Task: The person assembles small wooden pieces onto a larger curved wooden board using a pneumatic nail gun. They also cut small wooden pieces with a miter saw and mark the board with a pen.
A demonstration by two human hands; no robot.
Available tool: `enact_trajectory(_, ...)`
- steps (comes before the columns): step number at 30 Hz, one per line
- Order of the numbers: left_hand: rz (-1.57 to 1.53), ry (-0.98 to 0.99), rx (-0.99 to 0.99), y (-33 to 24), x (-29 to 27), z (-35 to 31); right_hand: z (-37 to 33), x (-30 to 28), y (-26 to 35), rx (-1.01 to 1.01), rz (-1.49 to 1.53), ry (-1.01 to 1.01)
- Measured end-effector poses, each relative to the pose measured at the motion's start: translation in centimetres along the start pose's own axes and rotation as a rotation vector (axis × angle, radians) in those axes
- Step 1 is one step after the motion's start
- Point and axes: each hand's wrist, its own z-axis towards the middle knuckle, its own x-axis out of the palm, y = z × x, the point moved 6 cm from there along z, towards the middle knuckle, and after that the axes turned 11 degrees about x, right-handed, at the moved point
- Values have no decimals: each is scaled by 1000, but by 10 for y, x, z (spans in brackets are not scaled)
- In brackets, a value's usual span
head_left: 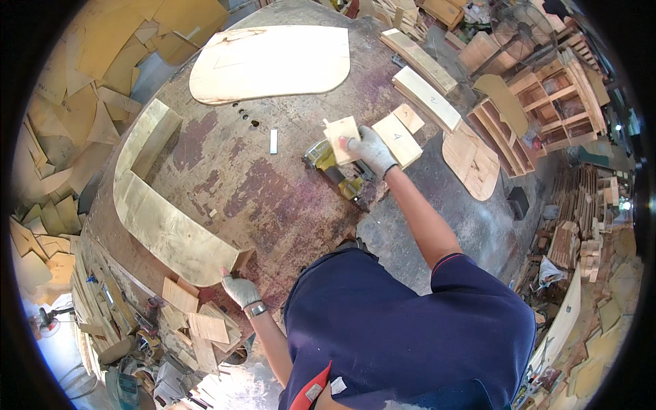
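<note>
In my gloved right hand [371, 152] is a small pale wooden block [341, 139], gripped by its right side above the table. Just under it a green and black nail gun [336, 172] lies on its side. My gloved left hand [242, 291] closes on the near end of an L-shaped wooden frame [174, 229], made of upright boards with a rounded outer corner. Some fingers of that hand are hidden against the board. Beside my right hand lies a short stack of wooden boards [398, 140] with pencil marks.
A large rounded plywood panel [273, 63] lies at the table's far side. Longer stacked boards [427, 99] and a rounded panel [471, 160] lie to the right. A small white strip [274, 141] is mid-table. Offcuts [208, 326] crowd the near left; wooden crates [557, 102] stand at right.
</note>
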Motion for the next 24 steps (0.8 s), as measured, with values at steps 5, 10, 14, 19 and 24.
enact_trajectory(5,69,-147,-19,-9,-33,-47,74,-68,2,6,-252,-122)
enact_trajectory(10,170,-392,118,-2,-57,-79,180,-126,8,-73,-559,-180)
enact_trajectory(14,354,-435,200,-8,-54,-86,238,-149,-10,1,-504,74)
enact_trajectory(19,395,-414,112,-10,-53,-82,241,-157,4,-79,-1109,-310)
enact_trajectory(24,55,-343,-100,15,-78,-71,168,-131,105,-643,-779,-261)
